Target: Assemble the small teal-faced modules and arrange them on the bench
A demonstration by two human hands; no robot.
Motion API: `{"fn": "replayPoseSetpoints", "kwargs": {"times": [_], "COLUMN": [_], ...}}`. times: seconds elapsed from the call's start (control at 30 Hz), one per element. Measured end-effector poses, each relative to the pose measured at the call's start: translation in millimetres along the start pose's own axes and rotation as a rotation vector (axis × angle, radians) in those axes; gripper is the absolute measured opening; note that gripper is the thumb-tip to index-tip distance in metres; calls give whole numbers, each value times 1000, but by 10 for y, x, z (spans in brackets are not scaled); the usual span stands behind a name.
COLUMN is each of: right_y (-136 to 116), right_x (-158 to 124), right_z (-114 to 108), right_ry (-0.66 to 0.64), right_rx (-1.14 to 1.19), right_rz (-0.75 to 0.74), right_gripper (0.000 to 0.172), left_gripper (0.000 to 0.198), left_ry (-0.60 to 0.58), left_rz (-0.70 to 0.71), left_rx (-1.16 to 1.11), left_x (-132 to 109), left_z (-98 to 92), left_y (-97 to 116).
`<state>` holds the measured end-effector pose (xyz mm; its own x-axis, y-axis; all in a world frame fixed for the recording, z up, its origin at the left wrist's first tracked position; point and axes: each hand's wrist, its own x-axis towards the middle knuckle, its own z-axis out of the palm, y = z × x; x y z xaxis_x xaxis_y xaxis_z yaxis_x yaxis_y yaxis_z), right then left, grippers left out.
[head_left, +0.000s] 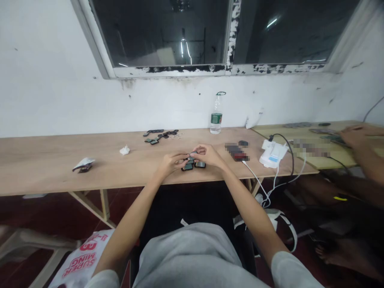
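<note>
Wooden table edge (90, 189) near both hands (171, 165) (208, 156)

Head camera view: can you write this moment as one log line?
left hand: at small dark pieces | right hand: at same pieces | surface: wooden table

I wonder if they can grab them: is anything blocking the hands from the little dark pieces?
Nothing visible does. The left hand and right hand sit right over the small dark pieces on the wooden table, fingers touching them.
</note>
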<state>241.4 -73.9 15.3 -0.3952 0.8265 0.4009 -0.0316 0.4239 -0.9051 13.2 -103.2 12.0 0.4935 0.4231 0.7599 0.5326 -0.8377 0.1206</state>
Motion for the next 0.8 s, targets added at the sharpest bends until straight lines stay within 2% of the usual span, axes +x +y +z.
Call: {"fn": "replayPoseSetpoints", "kwargs": {"times": [0.13,0.4,0.57,0.7,0.8], "right_y": [14,72,105,66,65], "right_x": [8,35,54,57,58], "right_z": [-2,6,25,17,-86], "right_ry": [8,29,48,104,165], "right_rx": [20,36,34,-12,-197], "right_rz": [13,33,31,35,17], "right_gripper": [42,43,38,25,14], "left_gripper": [25,26,23,26,33], "left_ry": [10,-42,51,149,123], "left_rz": [4,27,17,-94,-218], "left_rx": [7,23,71,120,144], "left_x": [0,23,-22,-70,-97], "left_z": [-26,-33,9,-29,-98], "left_y": [-2,28,19,-87,-279]}}
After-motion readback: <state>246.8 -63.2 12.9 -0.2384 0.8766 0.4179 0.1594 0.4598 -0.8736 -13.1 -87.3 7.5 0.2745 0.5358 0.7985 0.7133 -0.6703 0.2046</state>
